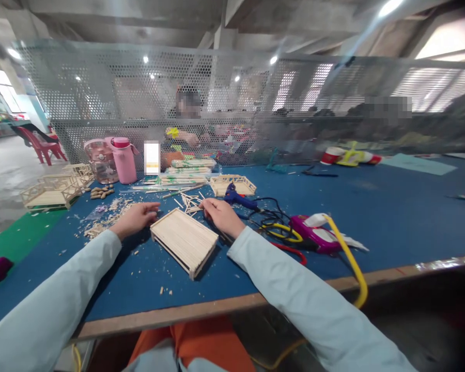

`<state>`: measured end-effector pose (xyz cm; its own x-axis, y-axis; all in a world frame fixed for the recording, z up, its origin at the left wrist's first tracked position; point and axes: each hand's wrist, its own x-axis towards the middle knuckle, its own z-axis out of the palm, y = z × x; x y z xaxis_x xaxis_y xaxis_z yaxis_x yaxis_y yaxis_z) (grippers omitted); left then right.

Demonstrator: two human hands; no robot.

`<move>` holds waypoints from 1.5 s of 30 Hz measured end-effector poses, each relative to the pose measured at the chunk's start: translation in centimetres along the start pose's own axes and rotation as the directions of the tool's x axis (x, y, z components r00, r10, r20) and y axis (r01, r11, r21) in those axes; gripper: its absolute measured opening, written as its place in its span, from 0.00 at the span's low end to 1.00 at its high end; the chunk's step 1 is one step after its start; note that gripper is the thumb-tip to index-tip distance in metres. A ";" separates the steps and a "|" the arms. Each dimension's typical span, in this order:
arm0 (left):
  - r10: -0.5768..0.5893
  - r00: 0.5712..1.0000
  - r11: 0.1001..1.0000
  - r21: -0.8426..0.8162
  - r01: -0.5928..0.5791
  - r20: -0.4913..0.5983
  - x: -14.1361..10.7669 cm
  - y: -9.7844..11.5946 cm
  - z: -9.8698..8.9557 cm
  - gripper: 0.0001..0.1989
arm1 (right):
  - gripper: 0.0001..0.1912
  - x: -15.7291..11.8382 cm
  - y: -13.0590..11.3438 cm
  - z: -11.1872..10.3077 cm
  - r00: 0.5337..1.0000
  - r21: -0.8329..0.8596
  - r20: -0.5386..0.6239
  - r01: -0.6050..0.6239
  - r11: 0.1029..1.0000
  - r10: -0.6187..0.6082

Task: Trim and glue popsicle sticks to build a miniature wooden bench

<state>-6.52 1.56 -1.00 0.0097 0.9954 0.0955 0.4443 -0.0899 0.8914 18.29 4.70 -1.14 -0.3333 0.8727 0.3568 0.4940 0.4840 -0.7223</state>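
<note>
A small wooden-stick platform with short corner legs (185,238) rests on the blue table between my hands, its slatted top facing up. At its left corner is my left hand (135,221), fingers stretched and apart with nothing in them. My right hand (222,216) is closed in a pinch just beyond the platform's right side, over the edge of a loose pile of small wooden sticks (189,202). The tip of one thin stick (201,195) shows at its fingertips. Behind that hand lies a blue glue gun (238,198), partly over a railed stick frame (217,187).
Wood scraps (101,227) and peanuts (102,192) lie left, near finished stick models (48,192). A pink bottle (124,161) and bundled sticks (186,175) stand farther back. Cables and a purple power strip (315,235) are right. Behind a perforated screen (120,93) sits another person.
</note>
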 end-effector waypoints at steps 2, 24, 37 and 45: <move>-0.013 0.994 0.999 0.040 0.017 -0.109 -0.5 -0.2 -0.8 0.27 | 0.20 -0.2 -0.2 0.0 1.000 0.001 -0.007 0.023 1.000 -0.023; 0.176 0.975 0.970 0.192 -0.148 -0.138 -4.2 1.2 -0.1 0.20 | 0.17 -0.2 -2.3 -2.4 0.965 0.073 0.260 -0.038 0.997 0.018; 0.029 0.993 0.831 0.549 -0.089 0.117 0.2 3.4 1.5 0.11 | 0.18 -0.2 -3.0 -1.5 0.896 -0.034 0.444 0.019 0.999 -0.002; 0.137 0.990 0.859 0.495 -0.127 0.016 -0.1 3.4 2.0 0.11 | 0.19 -0.2 -3.0 -1.6 0.896 -0.010 0.444 0.030 1.000 -0.022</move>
<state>-3.20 1.21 1.11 0.0851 0.9742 0.2092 0.8244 -0.1867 0.5343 18.12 3.15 1.87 -0.6662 0.7423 0.0722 0.4922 0.5103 -0.7052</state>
